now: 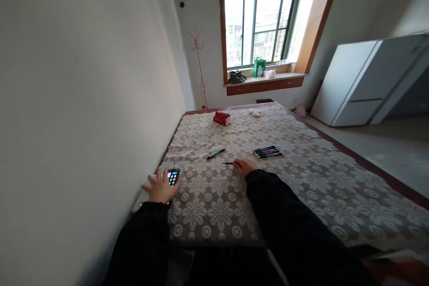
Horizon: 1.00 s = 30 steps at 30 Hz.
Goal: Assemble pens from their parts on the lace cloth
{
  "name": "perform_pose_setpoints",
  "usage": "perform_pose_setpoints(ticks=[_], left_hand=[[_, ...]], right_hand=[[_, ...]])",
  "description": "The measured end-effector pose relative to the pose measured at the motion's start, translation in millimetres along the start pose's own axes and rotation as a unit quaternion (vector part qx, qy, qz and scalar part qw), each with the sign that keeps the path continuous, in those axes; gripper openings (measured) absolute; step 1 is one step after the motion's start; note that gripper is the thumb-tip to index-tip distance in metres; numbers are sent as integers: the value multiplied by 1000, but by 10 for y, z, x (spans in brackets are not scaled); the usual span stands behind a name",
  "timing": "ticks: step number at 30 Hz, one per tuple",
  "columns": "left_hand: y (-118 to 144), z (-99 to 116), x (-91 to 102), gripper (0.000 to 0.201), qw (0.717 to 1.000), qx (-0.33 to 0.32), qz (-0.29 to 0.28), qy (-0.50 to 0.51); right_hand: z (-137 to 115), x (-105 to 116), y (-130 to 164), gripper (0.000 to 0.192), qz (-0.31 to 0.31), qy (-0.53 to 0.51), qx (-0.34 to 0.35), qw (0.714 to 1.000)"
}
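Black sleeves are seen nearest the camera, reaching onto the flowered tablecloth (301, 187). A thin dark pen (229, 163) is pinched at its end by the right hand (246, 166), its long axis pointing left from the fingers. The left hand (161, 187) lies spread and flat, touching a lit phone (173, 176). Beyond the pen, a teal pen (216, 153) and a pen bundle (267, 151) are laid.

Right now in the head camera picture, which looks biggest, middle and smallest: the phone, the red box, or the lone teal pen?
1. red box, though it lies farther away, so it is probably bigger still.
2. phone by the left hand.
3. teal pen: longer than the phone looks, but very thin, so this ranking is unsure.
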State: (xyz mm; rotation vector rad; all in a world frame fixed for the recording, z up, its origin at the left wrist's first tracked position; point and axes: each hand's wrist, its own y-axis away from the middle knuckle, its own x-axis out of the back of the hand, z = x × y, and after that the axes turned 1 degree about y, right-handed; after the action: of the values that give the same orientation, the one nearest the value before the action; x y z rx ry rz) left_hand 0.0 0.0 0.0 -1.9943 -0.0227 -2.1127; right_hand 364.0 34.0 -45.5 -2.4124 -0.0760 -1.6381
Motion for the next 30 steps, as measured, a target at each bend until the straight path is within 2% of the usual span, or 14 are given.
perform_pose_setpoints(ticks=[2, 4, 6, 8, 11, 13, 15, 19, 24, 30], left_hand=[[21, 164, 90, 64, 998, -58, 10, -2], [46, 435, 173, 57, 986, -163, 24, 32], [53, 786, 224, 46, 957, -275, 20, 93], [30, 1159, 221, 40, 922, -356, 7, 153], [-42, 1617, 111, 29, 890, -406, -37, 205], [-87, 1793, -13, 15, 872, -435, -58, 216], [-119, 1861, -141, 12, 866, -438, -48, 237], [-166, 1815, -305, 14, 847, -446, -40, 288], [-208, 1755, -334, 16, 841, -476, -56, 251], [-185, 1752, -311, 23, 846, -479, -52, 231]], right_hand=[[-9, -8, 1, 24, 2, 1, 5, 1000], [-23, -16, 1, 24, 5, 1, 7, 1000], [-41, -16, 3, 23, 3, 2, 11, 1000], [-60, -4, 11, 24, 0, 6, 19, 1000], [-85, 33, 32, 25, -4, 24, 39, 999], [-98, 60, 48, 25, -16, 46, 46, 998], [-107, 81, 60, 26, -31, 67, 38, 997], [-118, 91, 64, 27, -47, 97, 26, 994], [-152, 94, 74, 28, -66, 127, 34, 989], [-240, 97, 83, 30, -54, 157, 42, 985]])
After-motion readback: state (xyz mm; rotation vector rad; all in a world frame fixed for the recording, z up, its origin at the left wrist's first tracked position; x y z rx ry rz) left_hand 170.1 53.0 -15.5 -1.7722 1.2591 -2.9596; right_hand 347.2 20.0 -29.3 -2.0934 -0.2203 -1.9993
